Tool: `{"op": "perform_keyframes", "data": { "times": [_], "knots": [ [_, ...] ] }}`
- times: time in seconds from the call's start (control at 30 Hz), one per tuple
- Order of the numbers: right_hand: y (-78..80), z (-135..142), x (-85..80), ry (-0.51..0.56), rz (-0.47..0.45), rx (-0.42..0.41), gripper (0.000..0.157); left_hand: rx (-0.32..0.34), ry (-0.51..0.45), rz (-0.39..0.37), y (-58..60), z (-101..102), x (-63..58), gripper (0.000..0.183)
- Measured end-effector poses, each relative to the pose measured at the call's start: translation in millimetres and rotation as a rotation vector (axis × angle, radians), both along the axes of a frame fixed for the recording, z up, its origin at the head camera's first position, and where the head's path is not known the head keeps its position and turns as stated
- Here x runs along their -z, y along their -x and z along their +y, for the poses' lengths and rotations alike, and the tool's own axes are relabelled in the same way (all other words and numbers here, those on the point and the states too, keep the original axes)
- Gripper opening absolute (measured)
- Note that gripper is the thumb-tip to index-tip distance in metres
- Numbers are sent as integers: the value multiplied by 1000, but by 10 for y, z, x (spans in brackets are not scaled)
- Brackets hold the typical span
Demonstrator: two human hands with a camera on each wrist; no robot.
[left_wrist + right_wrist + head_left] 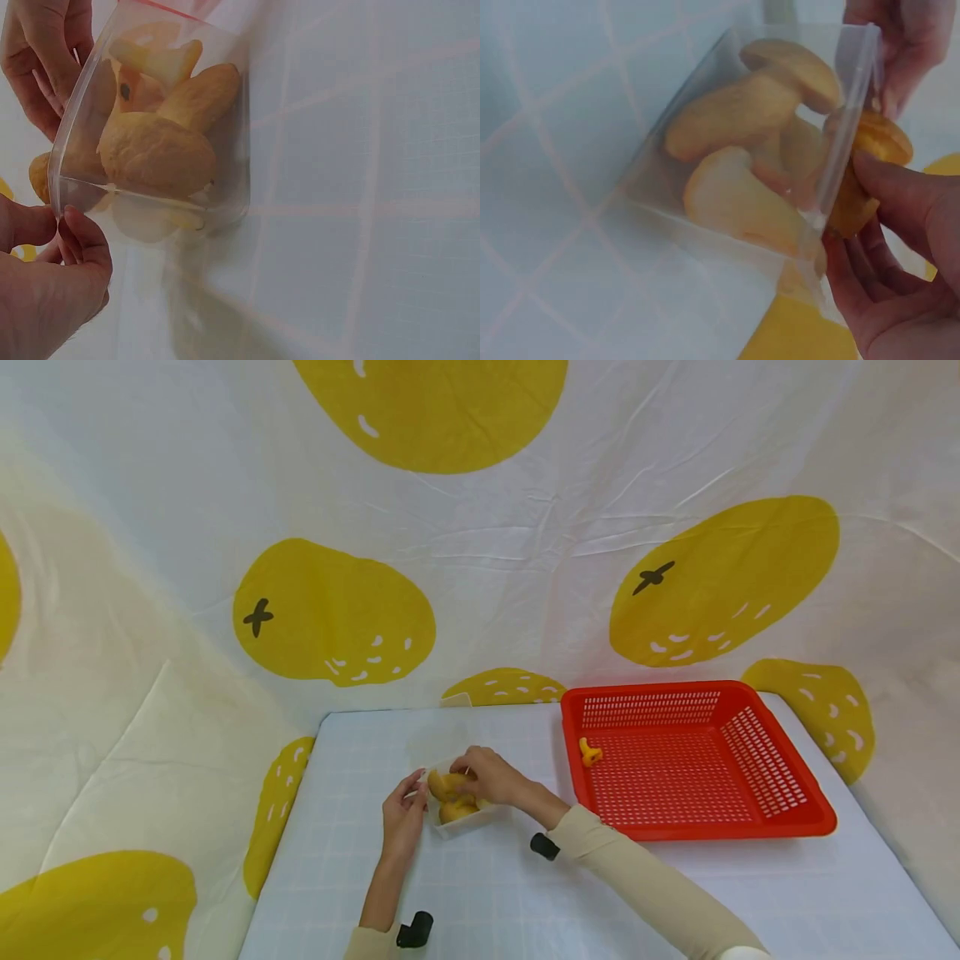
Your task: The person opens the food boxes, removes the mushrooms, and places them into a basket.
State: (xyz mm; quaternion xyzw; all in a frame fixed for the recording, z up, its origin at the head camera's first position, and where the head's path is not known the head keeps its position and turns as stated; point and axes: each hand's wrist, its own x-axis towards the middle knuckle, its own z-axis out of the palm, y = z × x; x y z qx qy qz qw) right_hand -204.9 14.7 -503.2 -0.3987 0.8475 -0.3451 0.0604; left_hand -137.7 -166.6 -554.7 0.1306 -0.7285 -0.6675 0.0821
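Note:
A clear zip bag (459, 814) with several yellow-orange mushroom-shaped toys (157, 146) lies on the pale grid-patterned table (660, 893), left of centre. My left hand (415, 789) pinches the bag's open rim (54, 196) between thumb and forefinger. My right hand (467, 777) is at the other side of the mouth. Its thumb and fingers hold an orange-yellow toy piece (877, 142) right at the opening, against the bag's edge (840, 127). The bag's closed end points away from both hands.
A red perforated basket (750, 822) stands on the table's right half with one small yellow toy (590, 752) near its left wall. A white cloth printed with large yellow fruit hangs behind and at both sides. A small white object (455, 699) sits at the table's back edge.

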Motion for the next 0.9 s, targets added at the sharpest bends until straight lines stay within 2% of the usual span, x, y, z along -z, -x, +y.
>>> {"op": "perform_keyframes", "data": {
  "times": [0.17,0.33,0.5,0.63,0.9],
  "knots": [
    [28,62,-63,48,-94,14,20,13,-16,-13,-12,-11,-51,34],
    [80,196,-101,67,-225,54,19,32,-46,-19,-61,11,-224,35],
    [113,384,-216,73,-341,115,22,31,-7,-27,-109,53,-358,35],
    [148,539,-266,80,-384,184,24,34,5,-13,-109,52,-346,35],
    [219,817,-296,109,-391,277,27,29,-8,-17,-79,24,-272,35]
  ]
}}
